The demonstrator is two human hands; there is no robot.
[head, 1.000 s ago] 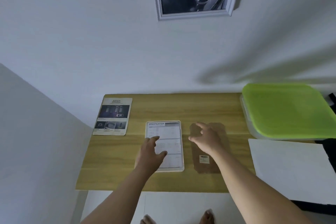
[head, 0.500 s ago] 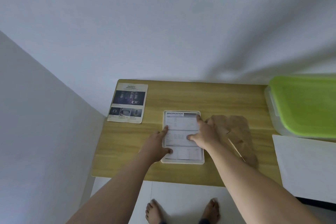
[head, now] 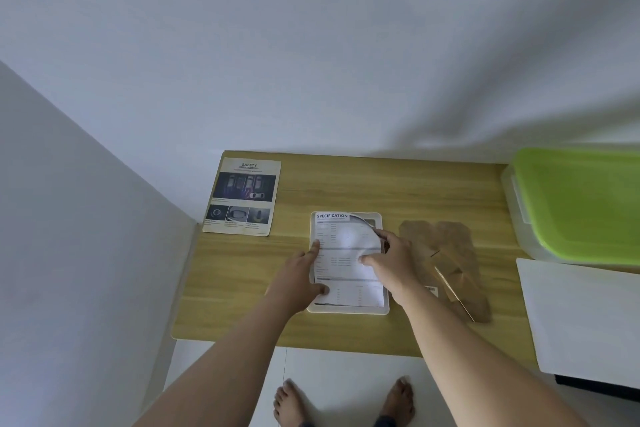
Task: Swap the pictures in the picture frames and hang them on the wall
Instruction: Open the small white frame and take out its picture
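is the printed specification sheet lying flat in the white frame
No, the right hand bends the specification sheet up at its right edge.

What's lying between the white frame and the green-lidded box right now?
A brown backing board, flat on the table, lies between the frame and the box, as the head view shows.

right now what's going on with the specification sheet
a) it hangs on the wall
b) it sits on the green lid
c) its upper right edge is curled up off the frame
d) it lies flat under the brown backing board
c: the right hand pinches the right edge of the sheet, and that edge curls up off the white frame, while the left hand presses on its left side.
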